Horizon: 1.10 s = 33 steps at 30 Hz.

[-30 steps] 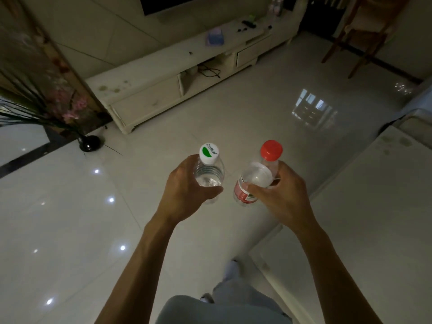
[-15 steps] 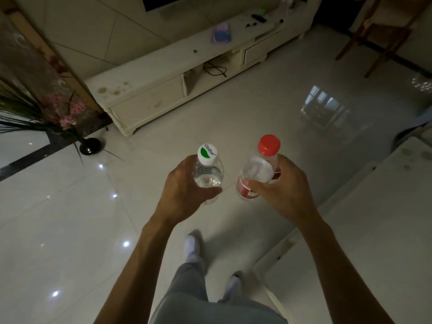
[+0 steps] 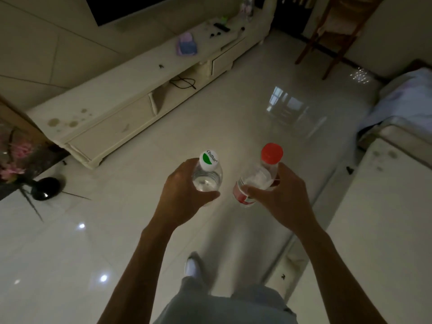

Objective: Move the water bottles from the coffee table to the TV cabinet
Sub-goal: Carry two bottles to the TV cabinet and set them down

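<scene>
- The white-capped bottle is gripped upright by the left hand, with the fingers curled round its body, well short of the TV cabinet.
- The red-capped bottle, slightly tilted, is clasped by the right hand, equally far from the cabinet.
- Glossy tiled floor is seen between the bottles and the cabinet.
- A purple cloth is seen on the cabinet top, and a black cable in its open shelf.
- A black vase is placed on the floor beside the cabinet's left end.
- The coffee table is seen opposite the cabinet.

The person wears pale grey-blue trousers and a white shoe, forearms bare.
</scene>
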Each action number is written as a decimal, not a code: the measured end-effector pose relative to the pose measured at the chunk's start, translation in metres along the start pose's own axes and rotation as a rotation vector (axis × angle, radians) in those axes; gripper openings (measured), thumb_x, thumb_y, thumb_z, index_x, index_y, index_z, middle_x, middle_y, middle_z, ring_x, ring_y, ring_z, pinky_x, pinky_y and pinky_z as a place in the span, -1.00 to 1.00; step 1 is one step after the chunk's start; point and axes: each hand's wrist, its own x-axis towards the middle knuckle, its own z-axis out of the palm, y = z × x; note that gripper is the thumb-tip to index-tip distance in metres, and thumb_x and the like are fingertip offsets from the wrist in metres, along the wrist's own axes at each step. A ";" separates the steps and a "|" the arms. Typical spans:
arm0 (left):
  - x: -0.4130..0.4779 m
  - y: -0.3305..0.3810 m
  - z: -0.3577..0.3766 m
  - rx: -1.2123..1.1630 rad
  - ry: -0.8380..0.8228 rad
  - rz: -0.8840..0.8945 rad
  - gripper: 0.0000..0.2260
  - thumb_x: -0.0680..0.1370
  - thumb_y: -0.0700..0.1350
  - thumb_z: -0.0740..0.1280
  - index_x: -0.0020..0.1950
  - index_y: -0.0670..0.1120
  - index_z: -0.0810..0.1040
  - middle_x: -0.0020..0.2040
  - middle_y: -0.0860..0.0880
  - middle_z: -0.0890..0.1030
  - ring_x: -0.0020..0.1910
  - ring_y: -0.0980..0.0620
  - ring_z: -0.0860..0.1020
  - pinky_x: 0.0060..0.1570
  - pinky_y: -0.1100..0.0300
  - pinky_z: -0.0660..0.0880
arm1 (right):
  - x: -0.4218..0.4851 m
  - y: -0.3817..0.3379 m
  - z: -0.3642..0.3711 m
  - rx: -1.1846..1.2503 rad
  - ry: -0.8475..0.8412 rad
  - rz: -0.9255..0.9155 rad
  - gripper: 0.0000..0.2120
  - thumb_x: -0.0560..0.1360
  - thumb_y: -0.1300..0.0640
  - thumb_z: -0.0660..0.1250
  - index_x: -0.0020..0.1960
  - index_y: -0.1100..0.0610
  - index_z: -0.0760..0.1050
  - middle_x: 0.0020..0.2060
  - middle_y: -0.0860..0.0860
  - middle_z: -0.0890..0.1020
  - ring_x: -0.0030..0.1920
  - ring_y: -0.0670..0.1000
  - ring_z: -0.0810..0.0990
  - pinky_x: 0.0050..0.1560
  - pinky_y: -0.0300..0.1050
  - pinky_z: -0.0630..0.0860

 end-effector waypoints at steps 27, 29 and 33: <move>0.279 0.091 0.053 0.043 -0.064 0.061 -0.39 0.30 -0.05 0.56 0.30 -0.06 0.42 0.15 0.02 0.57 0.02 0.16 0.48 -0.13 0.53 0.28 | 0.269 0.039 -0.062 0.065 0.065 -0.014 -0.36 0.21 -0.21 0.55 0.19 0.01 0.49 -0.03 -0.13 0.62 -0.08 -0.14 0.61 -0.04 -0.26 0.56; 0.300 0.100 0.061 0.057 -0.054 0.065 -0.38 0.30 -0.04 0.56 0.30 -0.05 0.42 0.16 0.01 0.57 0.03 0.16 0.47 -0.12 0.52 0.28 | 0.293 0.044 -0.071 0.053 0.057 -0.032 -0.34 0.21 -0.21 0.54 0.21 0.00 0.47 -0.02 -0.13 0.61 -0.08 -0.13 0.61 -0.04 -0.25 0.57; 0.338 0.114 0.067 0.076 -0.043 0.065 -0.37 0.30 -0.05 0.56 0.31 -0.07 0.42 0.16 0.01 0.56 0.03 0.16 0.46 -0.04 0.41 0.33 | 0.334 0.052 -0.084 0.053 0.071 -0.038 -0.35 0.21 -0.19 0.56 0.22 0.01 0.48 -0.01 -0.11 0.61 -0.08 -0.13 0.61 -0.02 -0.19 0.58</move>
